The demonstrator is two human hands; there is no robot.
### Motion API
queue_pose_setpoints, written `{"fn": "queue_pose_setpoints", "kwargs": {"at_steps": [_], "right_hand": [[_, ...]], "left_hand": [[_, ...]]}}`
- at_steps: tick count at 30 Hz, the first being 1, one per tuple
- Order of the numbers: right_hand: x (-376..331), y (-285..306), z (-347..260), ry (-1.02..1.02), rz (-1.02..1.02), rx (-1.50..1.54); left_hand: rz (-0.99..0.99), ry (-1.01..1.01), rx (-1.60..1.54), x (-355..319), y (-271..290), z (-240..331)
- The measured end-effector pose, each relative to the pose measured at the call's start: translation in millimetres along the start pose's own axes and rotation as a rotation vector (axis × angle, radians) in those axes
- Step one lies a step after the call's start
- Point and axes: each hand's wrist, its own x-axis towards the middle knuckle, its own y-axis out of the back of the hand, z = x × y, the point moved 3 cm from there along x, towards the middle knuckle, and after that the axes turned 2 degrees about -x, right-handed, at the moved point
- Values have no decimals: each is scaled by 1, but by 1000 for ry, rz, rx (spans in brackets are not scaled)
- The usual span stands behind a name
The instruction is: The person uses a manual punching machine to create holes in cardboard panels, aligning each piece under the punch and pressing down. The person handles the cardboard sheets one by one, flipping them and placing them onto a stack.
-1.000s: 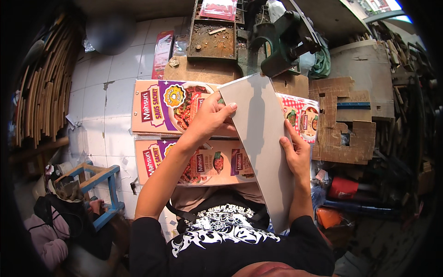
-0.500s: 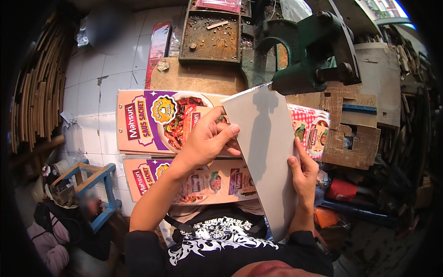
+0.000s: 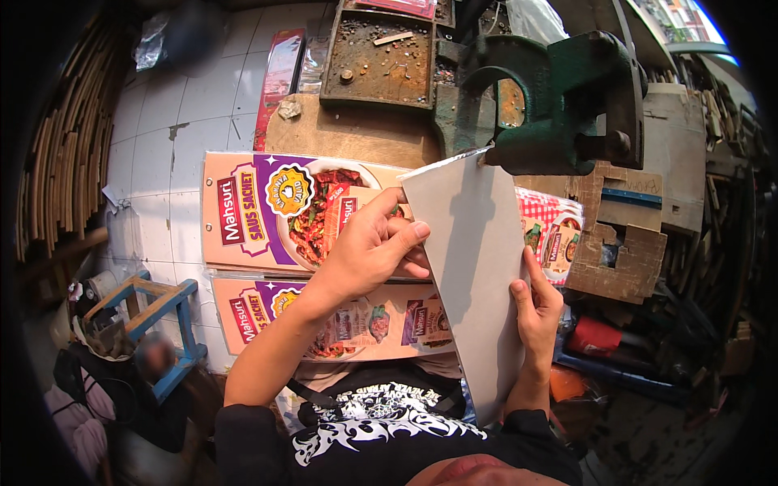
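Between my hands I hold a long panel (image 3: 478, 267), its plain grey side facing up and slanted. The far end meets the lower jaw of a green cast-metal press (image 3: 543, 105), whose shadow falls along the panel. My left hand (image 3: 377, 239) pinches the left edge near that end, thumb on top and fingers curled, partly hidden behind it. On the right edge, lower down, my right hand (image 3: 536, 308) has its thumb on the near face; its other fingers are partly hidden. Printed food sign boards (image 3: 324, 320) lie in stacks beneath my left forearm.
Beyond the boards stands a dirty metal tray (image 3: 377, 69) with small metal bits and a stick. A blue-framed wooden stool (image 3: 158, 324) is at the left, near upright stacked boards (image 3: 69, 154). Cut brown board pieces (image 3: 620, 235) lie on the right.
The whole view has shifted slightly, so the press appears a little farther right and lower. My grip on the panel looks the same, with its end still at the press.
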Motion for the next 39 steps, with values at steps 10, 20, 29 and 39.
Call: {"fn": "queue_pose_setpoints", "kwargs": {"at_steps": [10,20,29,39], "right_hand": [[0,-1,6,33,30,31],[-1,-2,5,-5,19,54],[2,-1,5,27,29,32],[-7,-1,9,97,71,182]], "left_hand": [[4,-2,4,0,-1,1],[9,-2,26,0,-1,1],[16,3,30,1,0,-1],[12,-72,68,1,-2,-3]]}}
